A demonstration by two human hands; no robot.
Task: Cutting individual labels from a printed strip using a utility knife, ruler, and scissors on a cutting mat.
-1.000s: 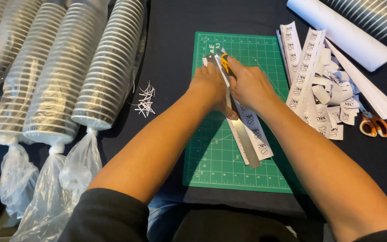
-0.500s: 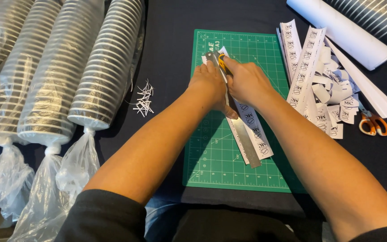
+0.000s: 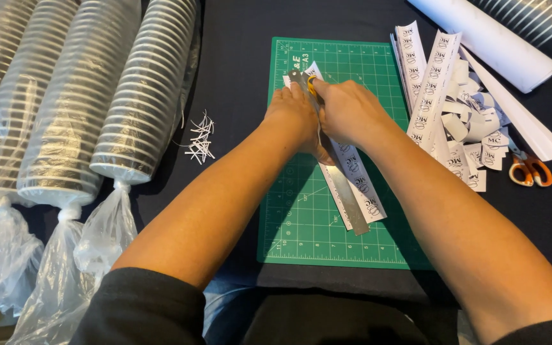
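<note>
In the head view, a narrow white paper strip printed with a row of dark round marks point(image 3: 356, 182) lies slantwise on the green gridded cutting mat point(image 3: 295, 223), with a long flat grey metal ruler point(image 3: 340, 191) laid along its left edge, the two touching. The left hand point(image 3: 295, 115) presses flat on the upper part of the ruler, its fingers point(image 3: 285, 96) spread and bearing down rather than gripping. The right hand point(image 3: 349, 108) is curled shut around a small yellow-bodied craft knife point(image 3: 312, 84), of which only a little shows at the far end of the strip. The strip looks light, thin and limp, likely to slide or buckle if pushed from one end, so it is best pinned under the ruler; the ruler looks stiff and smooth, and may skate on the paper unless weight sits near the cut. To the right lie more printed strips and cut paper labels in a loose heap point(image 3: 455, 121), orange-handled scissors point(image 3: 531, 171) and a white paper roll point(image 3: 487, 41); to the left, thin white paper slivers point(image 3: 199, 137) and bagged stacks of ribbed paper cups point(image 3: 142, 96) on the black surface point(image 3: 237, 64). Against the picture half a second ago, both hands sit in nearly the same place, and the strip and ruler have not shifted on the mat.
</note>
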